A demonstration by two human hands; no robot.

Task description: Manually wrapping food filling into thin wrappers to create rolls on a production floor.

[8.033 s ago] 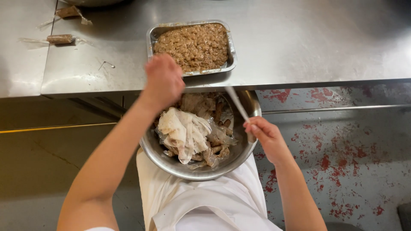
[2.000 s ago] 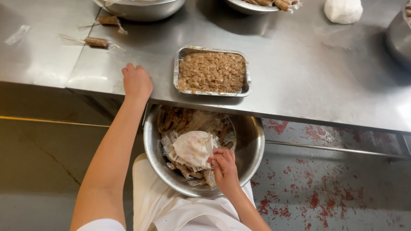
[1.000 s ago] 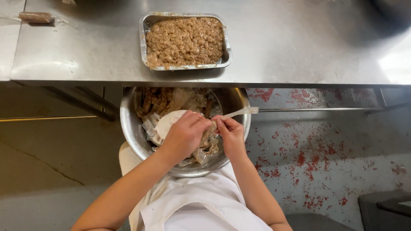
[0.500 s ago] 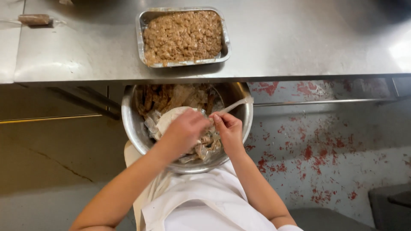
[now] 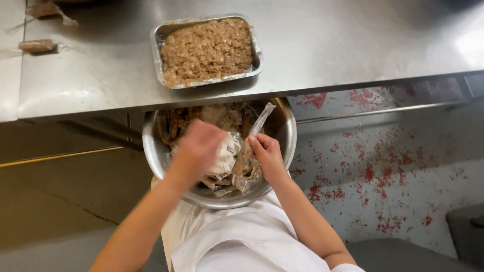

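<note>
my left hand (image 5: 199,151), blurred, closes on a crumpled white wrapper (image 5: 224,158) in the steel bowl (image 5: 282,131); my right hand (image 5: 266,153) pinches a clear-wrapped brown stick (image 5: 248,151) beside it; foil tray (image 5: 157,40) of brown crumble sits on the bench beyond.

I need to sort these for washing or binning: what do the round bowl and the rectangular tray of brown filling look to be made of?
The round bowl looks like stainless steel: smooth, thick rim with soft reflections. The rectangular tray looks like thin disposable aluminium foil: crinkled walls, rolled edge, dull shine. Both are judged by look only.
</note>
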